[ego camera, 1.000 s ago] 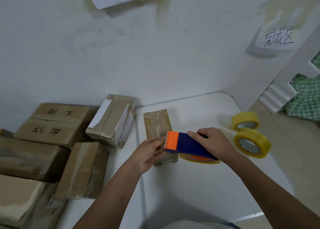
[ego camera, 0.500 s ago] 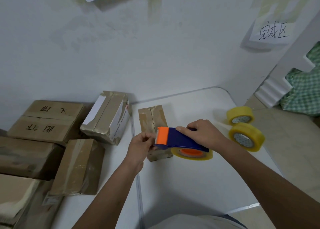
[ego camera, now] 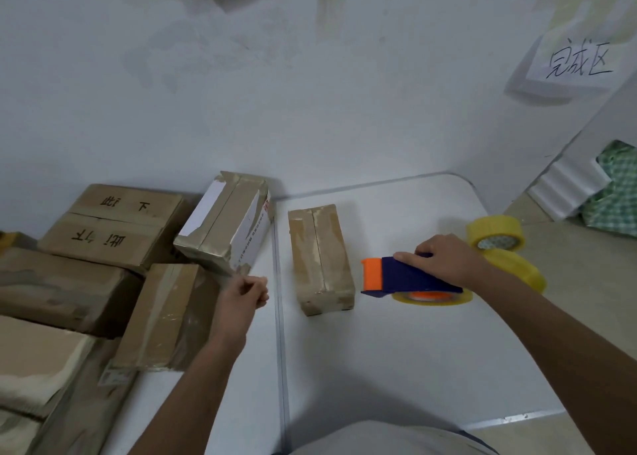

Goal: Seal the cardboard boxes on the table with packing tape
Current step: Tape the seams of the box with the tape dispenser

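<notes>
Head view. Small cardboard box (ego camera: pixel 321 259) lies lengthwise on the white bench (ego camera: pixel 396 344), just right of the seam between the two bench panels. Its top flaps are closed; the centre seam shows as a dark line, with old pale tape patches around it.

Right hand (ego camera: pixel 448 259) grasps the tape dispenser (ego camera: pixel 410 277) from above, fingers curled over the blue body, orange cutter end pointing toward the box. Dispenser sits just right of the box, apart from it.

Left hand (ego camera: pixel 246 294) is left of the box, fingers (ego camera: pixel 260 287) curled with the tips pinched together. Whether a clear tape end runs from them to the dispenser cannot be told.

Two spare yellow tape rolls (ego camera: pixel 496 235) sit beyond the right hand. A group of other boxes (ego camera: pixel 113 227) fills the left bench panel.

Judgement: step in hand is drawing out tape to lay along the seam of the small box. To do it well:
- keep the strip taut and level;
- start it over the far end so it wraps the edge;
- centre it on the seam;
- press down along the length before cutting.
</notes>
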A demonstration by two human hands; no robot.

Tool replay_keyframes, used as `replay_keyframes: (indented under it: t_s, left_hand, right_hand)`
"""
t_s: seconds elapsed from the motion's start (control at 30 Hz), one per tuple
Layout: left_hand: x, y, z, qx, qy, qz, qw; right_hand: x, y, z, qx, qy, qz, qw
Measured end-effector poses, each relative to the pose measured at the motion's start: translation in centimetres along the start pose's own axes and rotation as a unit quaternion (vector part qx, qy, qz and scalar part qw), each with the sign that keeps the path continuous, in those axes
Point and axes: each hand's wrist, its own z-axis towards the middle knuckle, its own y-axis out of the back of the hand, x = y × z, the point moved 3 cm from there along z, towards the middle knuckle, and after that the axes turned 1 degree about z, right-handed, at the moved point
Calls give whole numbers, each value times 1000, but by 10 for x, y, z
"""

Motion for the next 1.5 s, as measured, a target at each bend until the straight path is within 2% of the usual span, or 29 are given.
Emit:
replay_keyframes:
  t_s: [0.23,0.47,0.7,1.23,1.5]
  left_hand:
    - [22,-27,-5,-41,32,63,997]
    - [26,-45,-11,-69,60,56,994]
    - [30,-57,-11,-95,46,35,994]
    - [41,-56,8,-91,35,47,994]
    - [37,-56,21,-48,53,87,994]
  right_hand:
    - [-6,-10,8,-17,-24,-40,999]
    - [-12,-16,14,-11,-22,-59,998]
    - [-17,-14,20,-6,-21,-63,998]
    - [-29,-38,33,-6,-25,-39,999]
    - [-32,-44,36,5,-43,-66,997]
